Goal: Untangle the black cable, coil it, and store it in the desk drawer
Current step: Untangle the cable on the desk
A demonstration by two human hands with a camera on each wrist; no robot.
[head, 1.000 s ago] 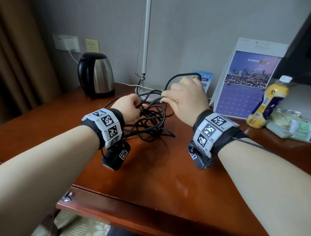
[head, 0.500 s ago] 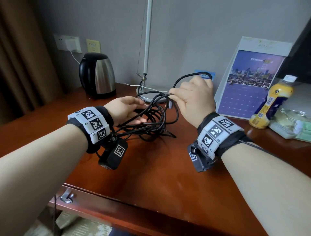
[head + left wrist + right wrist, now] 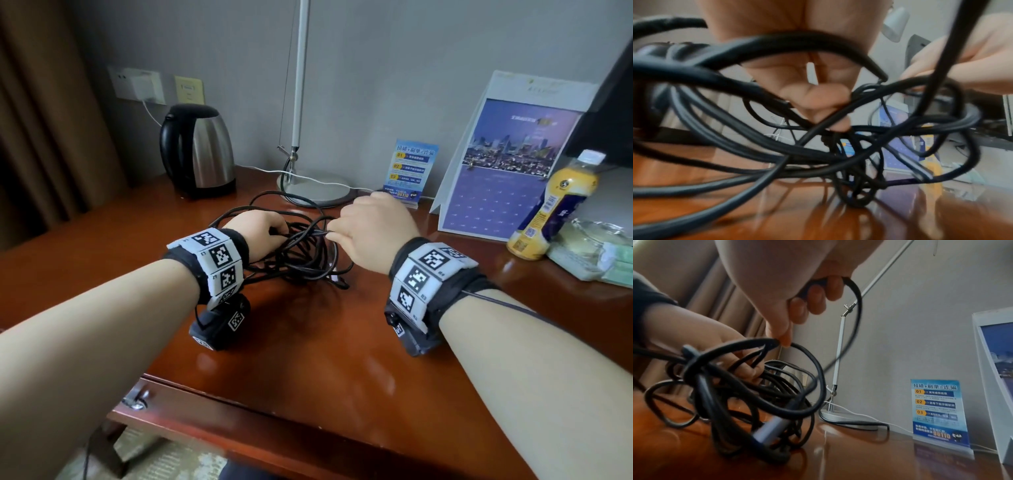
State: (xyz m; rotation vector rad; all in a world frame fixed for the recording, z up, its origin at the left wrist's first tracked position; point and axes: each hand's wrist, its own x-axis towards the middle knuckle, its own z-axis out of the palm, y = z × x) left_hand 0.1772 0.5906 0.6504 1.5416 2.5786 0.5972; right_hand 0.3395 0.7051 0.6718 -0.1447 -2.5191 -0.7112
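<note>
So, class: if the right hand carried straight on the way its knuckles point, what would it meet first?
Probably the small blue card standing just beyond the right hand; depth is unclear, so the lamp base is possible.

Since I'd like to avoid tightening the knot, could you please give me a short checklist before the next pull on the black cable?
1. Left hand holds the tangle of the black cable: ok.
2. Right hand pinches one strand: ok.
3. Cable untangled: not ok, loops cross.
4. Metal plug free of loops: not ok, buried in the bundle.
5. Cable clear of the lamp base: cannot tell.
6. Desk drawer open: not ok.
</note>
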